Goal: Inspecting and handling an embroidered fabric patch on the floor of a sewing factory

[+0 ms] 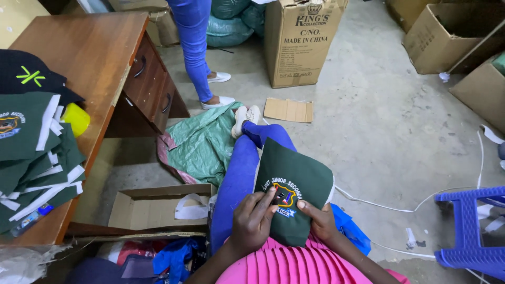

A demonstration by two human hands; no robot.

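A bare concrete floor [379, 126] fills most of the view. On the left stands a brown wooden desk [89, 52] with two drawers, and a pile of folded green garments with white trim [31, 158] lies on its top beside a yellow object [77, 118] and a black garment [26, 73]. Large cardboard cartons [300, 42] stand at the far side, and more of them sit at the upper right. Another person in blue trousers [193, 47] stands between the desk and the cartons. A green tarpaulin sheet [202, 142] lies crumpled on the floor near the seated person's white shoes [245, 117]. An open flat cardboard box [158, 205] rests below the desk edge, and a blue plastic stool [468, 226] stands at the right.

On the person's lap, over blue leggings and a pink pleated skirt [284, 263], lies a folded dark green garment [300, 173] with an embroidered crest [284, 197]. The left hand [252, 218] grips its lower left edge, fingers curled onto the cloth with the fingertips at the crest. The right hand [322, 221] pinches the lower right edge, thumb on top.
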